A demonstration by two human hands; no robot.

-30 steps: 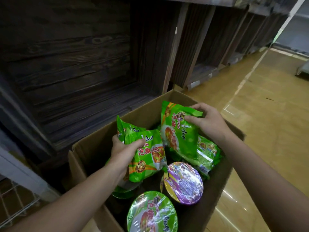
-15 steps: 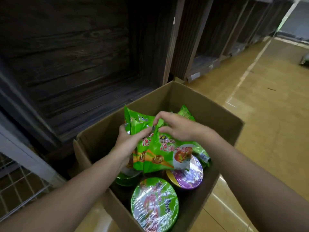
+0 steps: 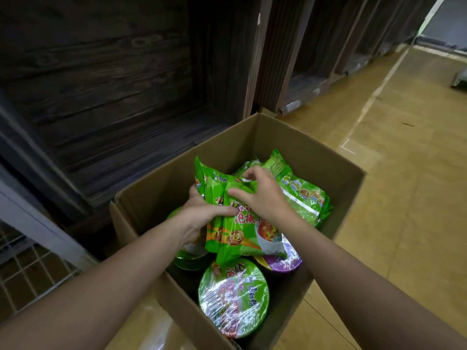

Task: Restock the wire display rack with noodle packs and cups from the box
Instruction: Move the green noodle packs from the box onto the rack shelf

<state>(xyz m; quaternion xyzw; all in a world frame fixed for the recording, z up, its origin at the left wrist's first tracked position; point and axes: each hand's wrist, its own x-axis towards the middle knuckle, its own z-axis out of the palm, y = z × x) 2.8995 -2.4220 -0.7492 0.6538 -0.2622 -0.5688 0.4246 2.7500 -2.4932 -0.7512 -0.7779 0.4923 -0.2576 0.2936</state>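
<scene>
Before wooden shelving [image 3: 113, 97], left hand [image 3: 199, 215] and right hand [image 3: 265, 198] fingers [image 3: 249, 173] curl around noodle packs [image 3: 242, 238].

The cardboard box [image 3: 303, 147] sits on the floor [image 3: 404, 198] before the wooden shelving [image 3: 113, 84], with the wire rack [image 3: 30, 269] to its left. Inside, noodle packs [image 3: 242, 231] stand upright mid-box between the left hand [image 3: 202, 215] and right hand [image 3: 262, 195]. Another pack [image 3: 303, 195] lies behind-right, and cups [image 3: 233, 296] sit nearer.

One cardboard box [image 3: 156, 198] is holding at least four green noodle packs [image 3: 249, 236]. Three are standing bunched mid-box, and a fourth pack [image 3: 303, 195] is lying by the right wall. Three cups [image 3: 232, 296] are sitting toward its near edge, two green-lidded and one a purple-lidded cup [image 3: 283, 260].
</scene>
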